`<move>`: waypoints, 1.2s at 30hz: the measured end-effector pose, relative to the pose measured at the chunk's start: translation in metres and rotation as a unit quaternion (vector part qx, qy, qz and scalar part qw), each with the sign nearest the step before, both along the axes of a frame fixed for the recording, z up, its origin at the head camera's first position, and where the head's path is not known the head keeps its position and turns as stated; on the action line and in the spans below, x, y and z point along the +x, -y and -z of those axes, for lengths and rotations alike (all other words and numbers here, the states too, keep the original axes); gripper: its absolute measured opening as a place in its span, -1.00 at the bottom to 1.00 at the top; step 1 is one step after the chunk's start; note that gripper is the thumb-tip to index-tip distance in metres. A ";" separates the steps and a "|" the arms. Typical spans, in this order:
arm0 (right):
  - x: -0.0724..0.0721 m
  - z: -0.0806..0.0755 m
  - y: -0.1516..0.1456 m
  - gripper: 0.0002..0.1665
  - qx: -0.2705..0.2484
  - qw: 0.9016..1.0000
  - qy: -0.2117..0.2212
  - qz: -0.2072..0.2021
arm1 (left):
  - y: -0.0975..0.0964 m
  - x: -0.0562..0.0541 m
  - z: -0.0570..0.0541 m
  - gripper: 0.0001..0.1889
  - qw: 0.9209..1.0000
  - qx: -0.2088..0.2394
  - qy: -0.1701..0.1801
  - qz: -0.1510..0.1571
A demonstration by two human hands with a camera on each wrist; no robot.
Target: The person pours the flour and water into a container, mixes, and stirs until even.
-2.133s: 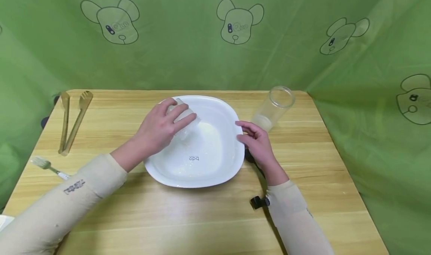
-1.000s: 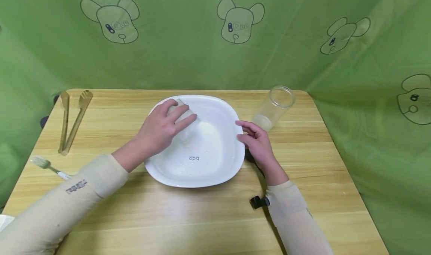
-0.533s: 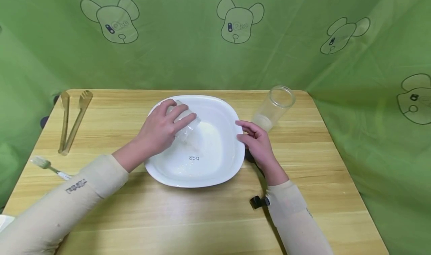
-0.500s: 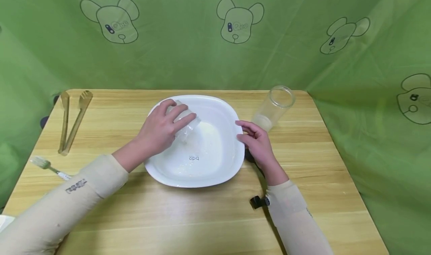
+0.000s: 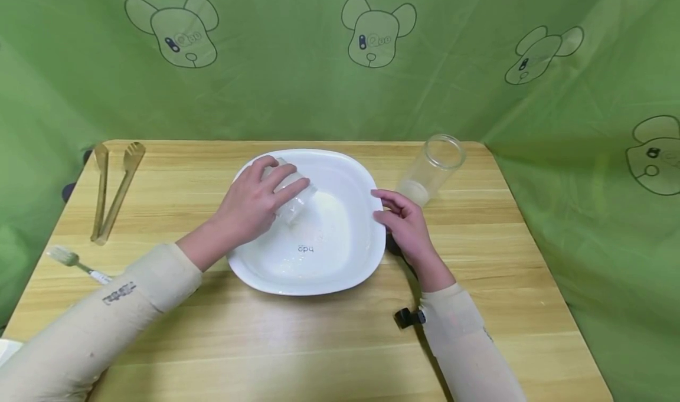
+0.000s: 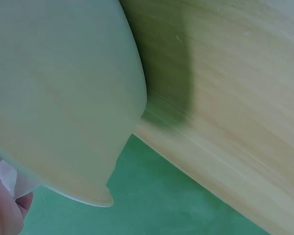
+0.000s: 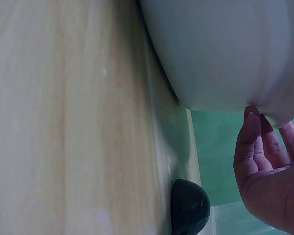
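Observation:
My left hand (image 5: pixel 249 204) holds a clear cup (image 5: pixel 292 207) tilted on its side within the white basin (image 5: pixel 340 272), its fingers spread over the cup's upper side. The palm hides part of the cup. Small wet-looking specks dot the basin's floor near a dark printed word. On the other side, my right hand (image 5: pixel 406 228) pinches the basin's rim between thumb and fingers, as the right wrist view shows too. Close behind that hand stands a tall clear glass (image 5: pixel 438 163) with a whitish layer at its bottom.
Wooden tongs (image 5: pixel 119 198) and a pale-bristled brush (image 5: pixel 66 257) lie at the left of the wooden table (image 5: pixel 319 349). A black ladle (image 7: pixel 188 205) lies right of the basin, partly under my right arm. A green curtain (image 5: pixel 297 83) hangs behind the table.
The clear cup shifts and turns slightly within my left hand's grip over the last second or so. The basin and my right hand stay in place.

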State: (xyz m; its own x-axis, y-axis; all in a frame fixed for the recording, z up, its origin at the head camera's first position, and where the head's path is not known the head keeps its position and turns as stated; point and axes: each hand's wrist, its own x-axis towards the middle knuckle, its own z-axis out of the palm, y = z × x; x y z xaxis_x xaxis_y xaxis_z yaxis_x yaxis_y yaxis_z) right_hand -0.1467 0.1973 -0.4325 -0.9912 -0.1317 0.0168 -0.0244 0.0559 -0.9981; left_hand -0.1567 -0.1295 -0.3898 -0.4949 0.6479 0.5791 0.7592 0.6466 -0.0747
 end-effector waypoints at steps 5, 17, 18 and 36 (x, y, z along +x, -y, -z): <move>0.000 0.000 0.000 -0.54 -0.002 1.000 0.001 -0.001 | 0.001 0.000 0.000 -0.32 1.000 0.011 0.025 -0.001; -0.001 0.001 0.000 -0.55 0.003 1.000 0.000 -0.001 | 0.017 0.008 -0.006 -0.10 0.986 0.114 0.118 -0.041; -0.001 0.001 -0.001 -0.55 0.003 1.000 0.000 -0.001 | 0.019 0.009 -0.007 -0.09 0.984 0.124 0.122 -0.047; 0.000 0.000 0.000 -0.54 -0.003 1.000 0.000 -0.003 | 0.059 0.029 -0.020 -0.08 0.955 0.245 0.138 -0.099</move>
